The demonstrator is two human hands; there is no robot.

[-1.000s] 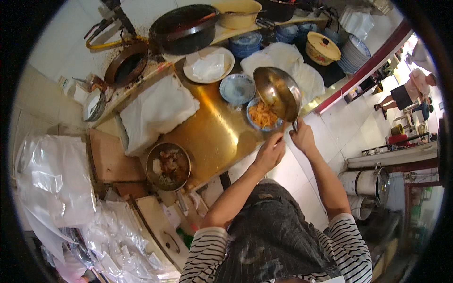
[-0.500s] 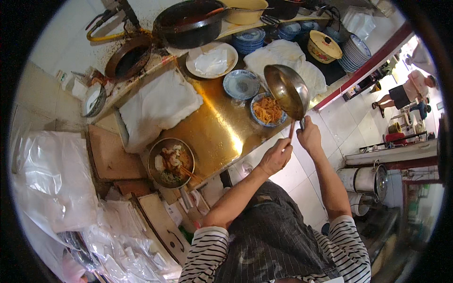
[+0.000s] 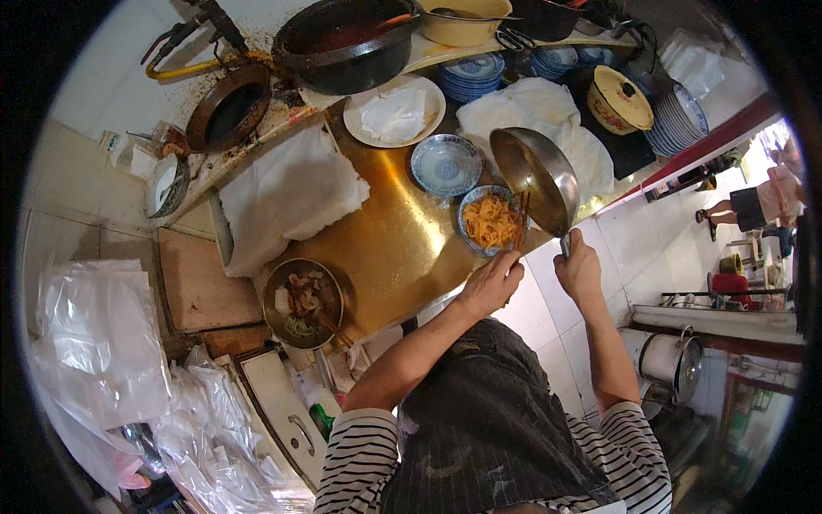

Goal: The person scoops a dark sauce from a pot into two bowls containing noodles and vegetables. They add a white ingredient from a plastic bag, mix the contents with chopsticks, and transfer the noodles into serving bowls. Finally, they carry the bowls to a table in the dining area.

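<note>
Because its mouth seems meant to face the food, the round, silvery metal pan (image 3: pixel 558 174) is tipped on its side right of centre in the frame, just beside and partly above the small round blue-and-white bowl (image 3: pixel 463 224). That bowl stands near the front edge of the brass-coloured metal desk (image 3: pixel 398 274) and holds a heap of glossy orange strips of food (image 3: pixel 491 221). The bare right hand (image 3: pixel 579 272) has a narrow grip wrapped round the pan's handle, below the pan in the frame, probably because the tilt is easily governed from there. The bare left hand (image 3: pixel 492 283) has a narrow grip too, pinching thin reddish-brown chopsticks (image 3: pixel 522 224) that point up between bowl and pan, likely so that they reach either; whether their tips touch anything I cannot tell. Farther up the frame, a shallow blue-and-white patterned bowl (image 3: pixel 446 164) stands just beside the filled one, and a crumpled white cloth (image 3: pixel 548 111) lies behind the pan

Compared with half a second ago, the chopsticks are away from the handle and over the bowl's right side, the pan appears turned so that more of its outside shows, and the whole view has shifted slightly
</note>
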